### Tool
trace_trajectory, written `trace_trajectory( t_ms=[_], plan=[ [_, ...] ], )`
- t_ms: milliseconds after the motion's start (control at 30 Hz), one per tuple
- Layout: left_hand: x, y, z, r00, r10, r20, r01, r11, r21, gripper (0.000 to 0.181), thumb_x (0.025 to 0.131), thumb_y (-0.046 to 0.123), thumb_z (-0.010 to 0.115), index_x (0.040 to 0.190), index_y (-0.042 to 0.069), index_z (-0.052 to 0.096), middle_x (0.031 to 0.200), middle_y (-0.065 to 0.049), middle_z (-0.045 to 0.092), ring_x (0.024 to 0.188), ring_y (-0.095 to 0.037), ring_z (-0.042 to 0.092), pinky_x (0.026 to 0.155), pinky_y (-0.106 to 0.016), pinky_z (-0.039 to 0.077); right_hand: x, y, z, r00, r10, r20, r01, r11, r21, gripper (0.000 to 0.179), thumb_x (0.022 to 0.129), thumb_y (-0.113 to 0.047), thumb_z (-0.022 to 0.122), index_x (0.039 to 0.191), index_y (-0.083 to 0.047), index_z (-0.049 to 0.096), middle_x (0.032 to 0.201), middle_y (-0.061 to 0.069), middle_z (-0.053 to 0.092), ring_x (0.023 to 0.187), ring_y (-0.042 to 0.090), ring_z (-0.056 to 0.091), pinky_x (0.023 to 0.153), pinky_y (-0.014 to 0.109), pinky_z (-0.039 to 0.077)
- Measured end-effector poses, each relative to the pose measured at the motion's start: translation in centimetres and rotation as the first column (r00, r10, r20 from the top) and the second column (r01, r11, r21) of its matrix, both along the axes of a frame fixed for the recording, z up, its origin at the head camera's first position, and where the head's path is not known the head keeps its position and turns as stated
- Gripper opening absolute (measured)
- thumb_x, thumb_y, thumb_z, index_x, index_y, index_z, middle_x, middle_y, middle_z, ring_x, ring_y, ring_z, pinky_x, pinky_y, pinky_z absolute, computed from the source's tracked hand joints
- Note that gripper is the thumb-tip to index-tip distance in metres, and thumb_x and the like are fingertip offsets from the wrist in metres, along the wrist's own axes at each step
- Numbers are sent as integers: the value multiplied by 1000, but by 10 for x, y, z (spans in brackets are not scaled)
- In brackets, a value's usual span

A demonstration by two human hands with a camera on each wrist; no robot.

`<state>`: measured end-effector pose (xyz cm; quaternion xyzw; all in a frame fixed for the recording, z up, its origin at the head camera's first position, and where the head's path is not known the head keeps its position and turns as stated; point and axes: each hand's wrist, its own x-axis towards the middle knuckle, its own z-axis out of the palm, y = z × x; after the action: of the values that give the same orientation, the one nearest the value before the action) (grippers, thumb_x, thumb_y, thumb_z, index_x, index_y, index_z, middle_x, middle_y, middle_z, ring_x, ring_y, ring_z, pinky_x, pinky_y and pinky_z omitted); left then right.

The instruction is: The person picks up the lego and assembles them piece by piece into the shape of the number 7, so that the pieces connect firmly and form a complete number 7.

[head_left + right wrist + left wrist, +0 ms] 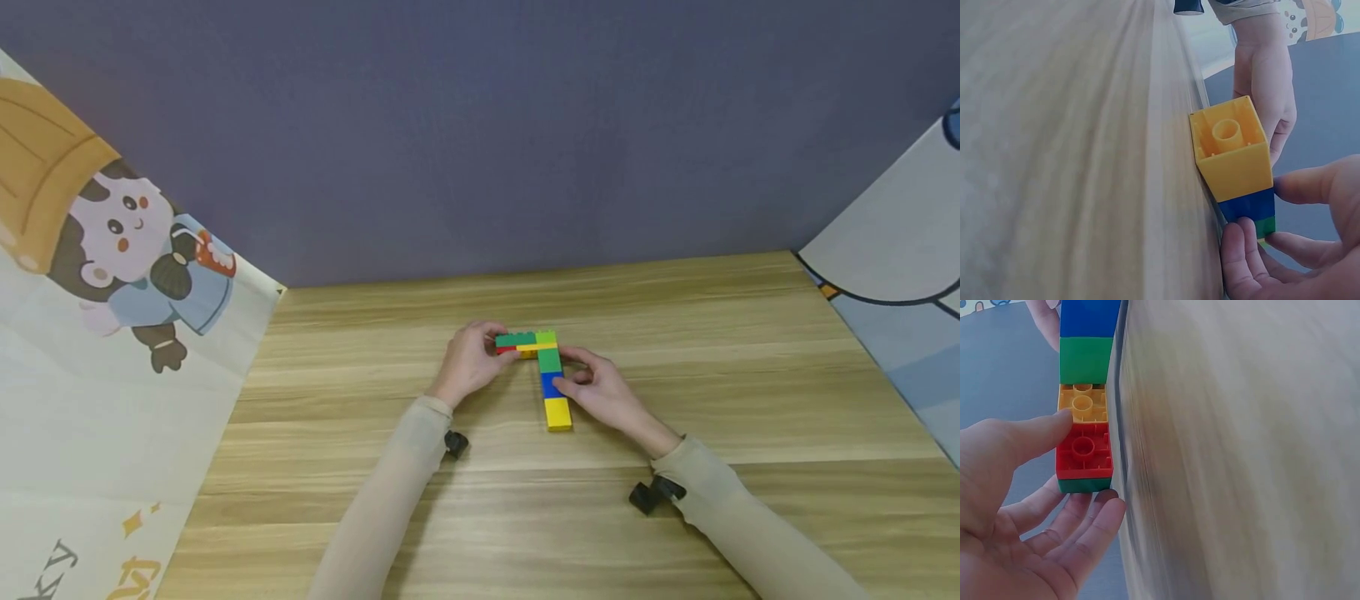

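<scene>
Joined toy building bricks lie on their side on the wooden table, forming a bent shape with a row and a column. Its column runs from a yellow brick nearest me through a blue brick and a green brick to a light green one. Leftward from there extend a dark green brick, a red brick and an orange-yellow brick. My left hand pinches the row's left end, thumb by the red and orange-yellow bricks. With thumb and fingers, my right hand grips the column around the blue brick.
A dark grey-blue panel rises behind the table's far edge. Cartoon-printed panels stand at the left and right. Black wrist mounts sit at the left cuff and right cuff.
</scene>
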<state>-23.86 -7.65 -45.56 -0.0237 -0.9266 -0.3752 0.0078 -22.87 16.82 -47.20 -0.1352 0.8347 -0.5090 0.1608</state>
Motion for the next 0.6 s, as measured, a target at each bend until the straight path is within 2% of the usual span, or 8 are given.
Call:
trace_trajectory(
  t_ms=[333, 600],
  plan=[
    [1, -3, -5, 1000, -10, 4, 10, 1000, -5, 41, 92, 28, 86, 126, 7, 75, 119, -10, 74, 97, -22, 69, 86, -35, 59, 0, -1, -2, 1000, 18, -8, -18, 1000, 0, 61, 101, -18, 71, 155, 0, 49, 154, 24, 55, 110, 30, 70, 82, 26, 56],
    [1, -3, -5, 999, -15, 29, 15, 1000, 5, 42, 93, 27, 84, 129, 7, 74, 122, -11, 74, 101, -23, 70, 90, -38, 60, -3, 1, -5, 999, 41, 9, -41, 999, -3, 62, 103, -20, 69, 158, -1, 46, 158, 22, 53, 116, 31, 68, 89, 30, 56]
  ],
)
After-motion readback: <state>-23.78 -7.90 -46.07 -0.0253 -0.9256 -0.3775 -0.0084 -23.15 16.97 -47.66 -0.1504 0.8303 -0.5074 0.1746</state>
